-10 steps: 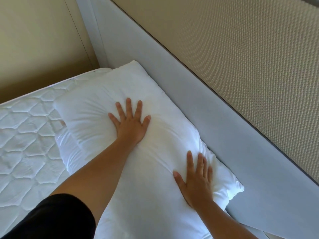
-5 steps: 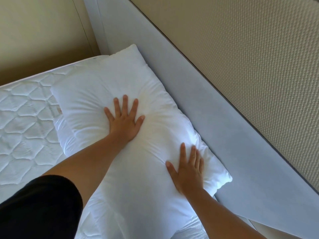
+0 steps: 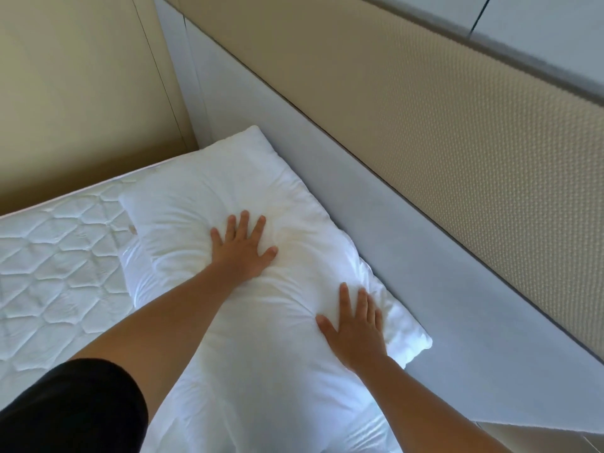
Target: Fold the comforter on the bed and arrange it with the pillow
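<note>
A white pillow (image 3: 228, 184) lies along the grey headboard, on top of the folded white comforter (image 3: 137, 276), whose edge shows beneath it on the left and at the bottom. My left hand (image 3: 242, 250) presses flat on the pillow's middle with fingers spread. Nearer the pillow's right corner, my right hand (image 3: 354, 328) also lies flat on it, palm down. Neither hand holds anything.
The quilted white mattress (image 3: 55, 269) stretches bare to the left. A grey padded headboard (image 3: 408, 243) runs diagonally on the right, with a textured beige wall panel (image 3: 457, 125) above it. A beige wall (image 3: 75, 93) closes the far corner.
Both hands stay pressed flat on the pillow. The view has tilted up and shifted, so the pillow and hands sit lower in the frame and more wall shows.
</note>
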A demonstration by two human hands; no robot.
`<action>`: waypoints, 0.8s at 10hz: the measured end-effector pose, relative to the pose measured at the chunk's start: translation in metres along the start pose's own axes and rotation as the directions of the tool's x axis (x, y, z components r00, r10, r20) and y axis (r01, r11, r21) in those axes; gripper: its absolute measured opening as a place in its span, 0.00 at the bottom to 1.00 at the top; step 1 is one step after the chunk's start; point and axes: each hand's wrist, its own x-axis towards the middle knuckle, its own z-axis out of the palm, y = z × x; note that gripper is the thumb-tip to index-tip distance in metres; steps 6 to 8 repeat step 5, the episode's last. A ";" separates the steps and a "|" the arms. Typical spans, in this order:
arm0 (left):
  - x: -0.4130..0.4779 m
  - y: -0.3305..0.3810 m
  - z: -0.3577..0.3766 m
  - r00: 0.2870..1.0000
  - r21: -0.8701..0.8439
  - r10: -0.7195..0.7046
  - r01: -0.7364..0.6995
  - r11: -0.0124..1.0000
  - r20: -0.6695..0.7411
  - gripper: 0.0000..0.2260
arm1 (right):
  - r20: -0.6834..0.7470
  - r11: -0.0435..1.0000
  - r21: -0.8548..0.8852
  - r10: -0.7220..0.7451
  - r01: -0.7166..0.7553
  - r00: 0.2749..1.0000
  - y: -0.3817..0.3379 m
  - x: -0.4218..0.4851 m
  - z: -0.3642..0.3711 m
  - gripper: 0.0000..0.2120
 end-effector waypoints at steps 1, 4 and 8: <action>-0.063 0.010 -0.007 1.000 -0.021 0.002 -0.002 1.000 0.022 0.37 | 0.015 0.998 -0.036 -0.052 0.052 0.999 0.003 -0.032 -0.020 0.53; -0.333 0.053 0.027 0.998 -0.048 -0.007 0.011 0.999 0.064 0.38 | 0.053 0.954 -0.023 -0.296 0.297 0.954 0.044 -0.194 -0.058 0.35; -0.395 0.058 0.021 0.999 -0.032 -0.041 0.042 0.999 0.023 0.38 | 0.022 0.923 -0.017 -0.385 0.386 0.923 0.047 -0.233 -0.075 0.33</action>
